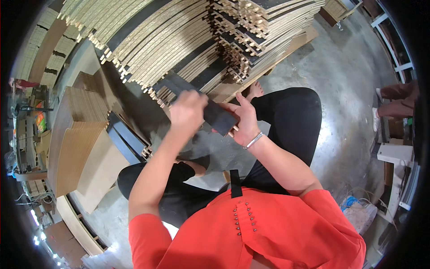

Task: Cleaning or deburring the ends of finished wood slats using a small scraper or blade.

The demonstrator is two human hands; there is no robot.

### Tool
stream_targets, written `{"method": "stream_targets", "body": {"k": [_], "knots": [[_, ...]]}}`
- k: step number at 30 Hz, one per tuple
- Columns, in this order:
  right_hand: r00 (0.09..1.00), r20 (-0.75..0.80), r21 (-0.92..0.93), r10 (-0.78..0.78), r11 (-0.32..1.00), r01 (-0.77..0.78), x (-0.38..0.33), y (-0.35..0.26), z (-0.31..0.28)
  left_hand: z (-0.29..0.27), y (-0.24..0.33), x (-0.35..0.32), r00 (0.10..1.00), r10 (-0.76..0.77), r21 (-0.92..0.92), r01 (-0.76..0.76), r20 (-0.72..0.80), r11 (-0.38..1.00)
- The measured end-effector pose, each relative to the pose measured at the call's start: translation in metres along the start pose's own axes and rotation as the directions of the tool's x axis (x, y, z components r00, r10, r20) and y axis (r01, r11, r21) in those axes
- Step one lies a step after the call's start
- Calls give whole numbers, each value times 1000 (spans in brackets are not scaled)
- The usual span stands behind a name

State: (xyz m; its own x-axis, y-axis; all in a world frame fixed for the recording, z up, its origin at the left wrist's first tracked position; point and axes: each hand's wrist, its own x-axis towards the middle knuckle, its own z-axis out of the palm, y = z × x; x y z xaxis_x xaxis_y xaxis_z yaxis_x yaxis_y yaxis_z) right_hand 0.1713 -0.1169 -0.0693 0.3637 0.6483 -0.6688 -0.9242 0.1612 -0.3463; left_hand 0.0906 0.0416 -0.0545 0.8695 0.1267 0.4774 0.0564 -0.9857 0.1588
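A narrow dark board (219, 117) slants across in front of my knees, with short wooden dowels showing at its near end. My right hand (245, 123), a silver bracelet at its wrist, grips that end from the right, thumb raised and fingers beneath. Over the board's middle is my left hand (188, 110), curled and somewhat blurred by motion; whatever its fingers hold is hidden. The board's far end lies close to a large stack of boards (165, 40), whose ends bristle with dowels.
At the left stand piled brown panels (74, 130) and a few dark boards (123, 136) with dowels. A person's legs (398, 99) show at the far right, above a white metal frame (394, 154). A plastic bag (358, 213) lies at the lower right on the grey floor (340, 112).
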Motion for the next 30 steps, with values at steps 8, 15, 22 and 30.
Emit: {"method": "stream_targets", "body": {"k": [8, 15, 22, 30], "knots": [[982, 187, -335, -1, 940, 64, -12, 4, -1, 15, -106, -20, 746, -665, 189, 647, 44, 739], [956, 288, -465, 55, 881, 90, -16, 43, -3, -42, -50, -63, 350, -760, -747, 614, 548, -256], [931, 352, -723, -98, 604, 336, 2, 54, -4, -51, -25, -63, 620, -687, -890, 447, 379, -89], [865, 284, -536, -414, 679, 501, 1, 33, 5, -60, -5, -59, 779, -612, -976, 212, 139, 48]]}}
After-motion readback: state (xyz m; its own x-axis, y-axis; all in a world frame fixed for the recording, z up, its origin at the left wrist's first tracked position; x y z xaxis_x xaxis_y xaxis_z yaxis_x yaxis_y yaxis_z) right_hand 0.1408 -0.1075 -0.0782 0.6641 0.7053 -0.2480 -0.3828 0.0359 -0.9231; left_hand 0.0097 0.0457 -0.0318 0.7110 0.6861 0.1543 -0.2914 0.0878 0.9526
